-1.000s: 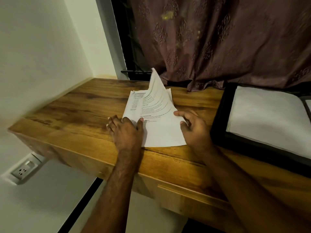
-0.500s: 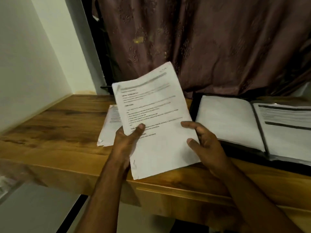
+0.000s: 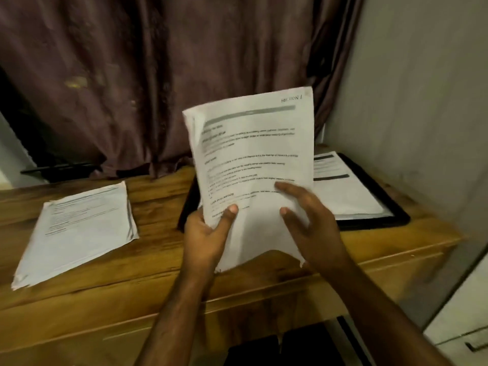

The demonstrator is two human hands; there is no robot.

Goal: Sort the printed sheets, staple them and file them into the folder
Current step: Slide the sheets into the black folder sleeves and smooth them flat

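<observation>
A thin sheaf of printed sheets [image 3: 253, 154] is held upright above the desk's [image 3: 158, 249] front edge, white with a grey header bar and lines of black text, its bottom edge bowed. The left hand [image 3: 208, 233] pinches the lower left side, thumb on the front. The right hand [image 3: 309, 223] grips the lower right, fingers curled over the page. A second pile of sheets [image 3: 79, 228] lies flat toward the desk's left edge. The open black folder [image 3: 369, 204] lies at the back right corner, partly hidden behind the sheaf. The text is too blurred to read.
</observation>
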